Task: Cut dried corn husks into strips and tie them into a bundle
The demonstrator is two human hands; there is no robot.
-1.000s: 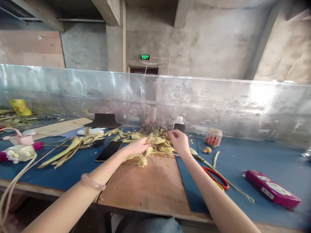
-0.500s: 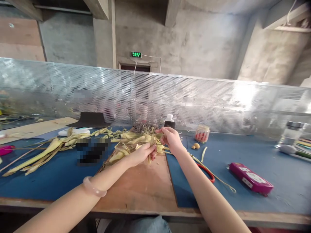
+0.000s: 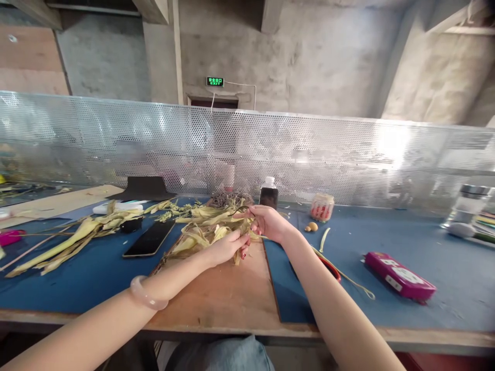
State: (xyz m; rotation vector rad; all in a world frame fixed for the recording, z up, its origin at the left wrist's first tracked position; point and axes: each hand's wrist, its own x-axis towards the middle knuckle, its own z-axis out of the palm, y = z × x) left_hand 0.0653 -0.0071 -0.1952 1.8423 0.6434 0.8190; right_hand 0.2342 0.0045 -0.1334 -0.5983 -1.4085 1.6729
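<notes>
A heap of dried yellow corn husks (image 3: pixel 209 224) lies at the far end of a brown wooden board (image 3: pixel 228 288) on the blue table. My left hand (image 3: pixel 228 247) grips a strip of husk at the near edge of the heap. My right hand (image 3: pixel 266 221) pinches the upper end of the same bundle of strips, just right of the heap. A pale bangle (image 3: pixel 145 294) sits on my left wrist.
A black phone (image 3: pixel 149 239) lies left of the board, with more long husks (image 3: pixel 77 239) beyond it. A dark bottle (image 3: pixel 268 193), a small jar (image 3: pixel 322 207), red scissors (image 3: pixel 330 265) and a magenta case (image 3: pixel 400 275) are to the right. A perforated metal screen (image 3: pixel 348 159) backs the table.
My left hand has drawn back from the top of the heap toward me and closed on a husk strip. My right hand stays at the strip's top. The view has shifted right.
</notes>
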